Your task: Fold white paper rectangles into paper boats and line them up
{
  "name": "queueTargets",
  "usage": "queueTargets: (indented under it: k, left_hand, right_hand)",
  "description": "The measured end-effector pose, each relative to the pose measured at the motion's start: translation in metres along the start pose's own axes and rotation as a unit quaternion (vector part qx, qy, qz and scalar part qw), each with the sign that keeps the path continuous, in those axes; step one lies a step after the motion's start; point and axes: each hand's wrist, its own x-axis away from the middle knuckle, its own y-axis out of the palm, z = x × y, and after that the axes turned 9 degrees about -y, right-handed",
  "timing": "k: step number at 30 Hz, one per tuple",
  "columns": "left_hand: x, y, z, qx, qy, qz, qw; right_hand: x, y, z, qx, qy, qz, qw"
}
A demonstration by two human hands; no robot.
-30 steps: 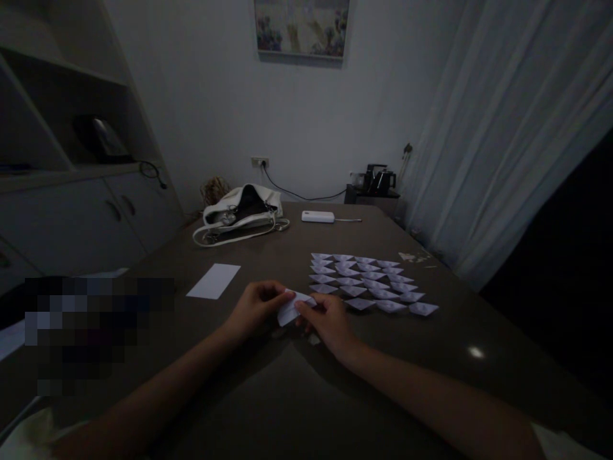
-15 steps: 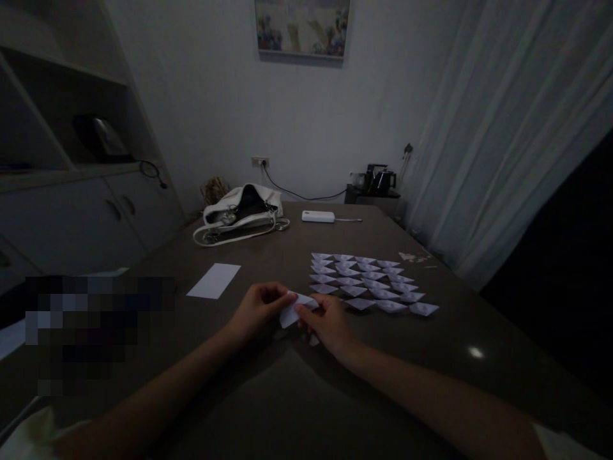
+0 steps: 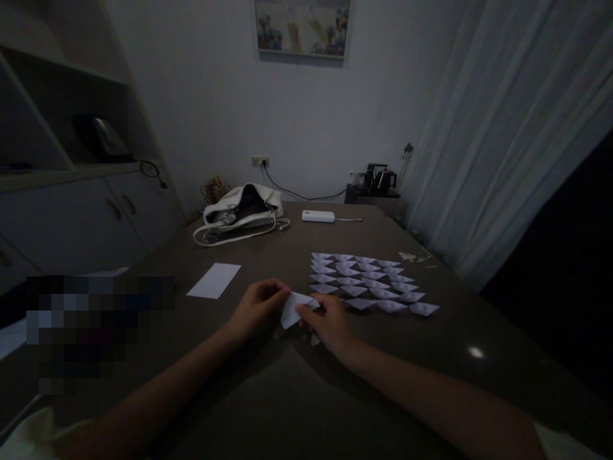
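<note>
While right hand (image 3: 330,322) is pinching folded paper (image 3: 290,310) above tabletop (image 3: 297,409), left hand (image 3: 260,308) is pinching its ten-o'clock corner, now baring more surface; folding is continuing, paper boats (image 3: 376,285) sitting toward two o'clock.

Sheet (image 3: 214,281) left of paper boats (image 3: 376,285)

White open handbag (image 3: 269,197): left, beyond the fingers (image 3: 272,284)
White oblong device (image 3: 318,216): straight beyond them
Pale fabric curtain (image 3: 498,134): right of them
</note>
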Motion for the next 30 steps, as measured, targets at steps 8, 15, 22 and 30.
queueTargets:
  k: [8, 15, 22, 30]
  left_hand:
    - [0.0008, 0.0014, -0.0025, 0.004, 0.004, -0.003, 1.0]
    - [0.0004, 0.0005, -0.0005, -0.043, 0.025, 0.012, 0.999]
    - [0.0004, -0.0018, -0.0017, -0.098, 0.061, 0.021, 0.993]
    - [-0.0006, -0.0047, -0.0025, -0.15, 0.1, 0.016, 0.984]
  right_hand:
    - [0.0001, 0.0001, 0.0018, 0.01, -0.004, -0.005, 1.0]
    - [0.0004, -0.0003, -0.0014, 0.021, 0.003, -0.002, 1.0]
    - [0.0005, 0.0002, -0.0026, 0.012, 0.01, 0.001, 1.0]
    - [0.0002, 0.0002, -0.0004, 0.018, 0.002, -0.007, 1.0]
